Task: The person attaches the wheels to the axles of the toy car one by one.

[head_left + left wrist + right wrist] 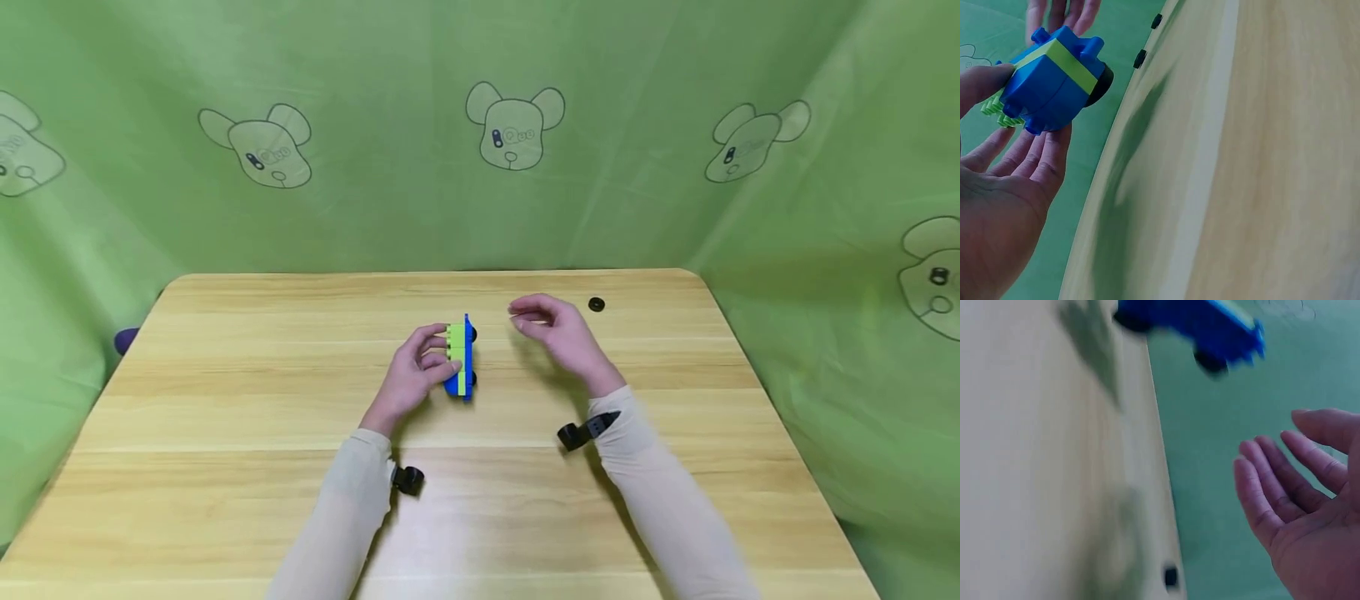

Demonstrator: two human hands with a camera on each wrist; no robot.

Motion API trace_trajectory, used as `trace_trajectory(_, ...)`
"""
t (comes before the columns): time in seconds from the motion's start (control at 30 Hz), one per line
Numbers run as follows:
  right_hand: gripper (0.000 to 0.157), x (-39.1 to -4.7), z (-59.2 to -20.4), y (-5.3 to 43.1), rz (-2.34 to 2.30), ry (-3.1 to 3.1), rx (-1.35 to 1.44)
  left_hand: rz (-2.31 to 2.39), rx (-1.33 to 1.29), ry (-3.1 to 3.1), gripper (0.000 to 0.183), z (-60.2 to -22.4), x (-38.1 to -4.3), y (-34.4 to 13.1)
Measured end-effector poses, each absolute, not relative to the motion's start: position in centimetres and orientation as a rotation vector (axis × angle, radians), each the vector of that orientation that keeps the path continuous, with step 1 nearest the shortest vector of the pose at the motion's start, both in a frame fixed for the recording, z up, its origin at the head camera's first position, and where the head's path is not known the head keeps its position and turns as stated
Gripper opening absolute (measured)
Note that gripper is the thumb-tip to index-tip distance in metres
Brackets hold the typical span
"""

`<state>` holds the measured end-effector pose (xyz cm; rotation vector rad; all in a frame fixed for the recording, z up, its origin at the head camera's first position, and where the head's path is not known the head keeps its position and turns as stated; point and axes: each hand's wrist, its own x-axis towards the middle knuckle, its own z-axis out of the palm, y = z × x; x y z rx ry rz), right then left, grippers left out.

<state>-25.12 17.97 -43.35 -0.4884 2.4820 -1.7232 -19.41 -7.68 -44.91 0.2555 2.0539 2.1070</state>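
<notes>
A toy car (pixel 459 360) of blue and lime-green blocks is held in my left hand (pixel 408 379), thumb on one side and fingers on the other. It is turned on its side, with black wheels facing right. In the left wrist view its blue end with a lime stripe faces the camera, and the car (pixel 1054 81) is raised above the tabletop. My right hand (pixel 558 333) hovers to the right of the car, apart from it, its fingers loosely bent and nothing between them. From the right wrist, that hand (pixel 1310 494) shows its palm, and the car's blue underside (pixel 1191 325) appears blurred.
A small black ring, like a tyre (pixel 596 304), lies on the wooden table (pixel 225 400) near its back edge, beyond my right hand. Two small black pieces show there in the left wrist view, the nearer piece (pixel 1140 59) at the edge. A green curtain (pixel 390 208) surrounds the table.
</notes>
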Motion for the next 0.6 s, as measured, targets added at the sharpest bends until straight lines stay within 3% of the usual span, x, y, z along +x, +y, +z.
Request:
trace_trajectory(0.3,0.042,-27.2,-43.7,22.7,-1.575,2.661,-0.355,2.101,0.237,2.046,0.063,-44.8,-19.5,-7.8)
trace_trajectory(0.6,0.051,-30.0,-45.4,23.7,-1.316,2.716,-0.402,2.111,0.241,2.022,0.064,-45.0,-19.5,-7.6)
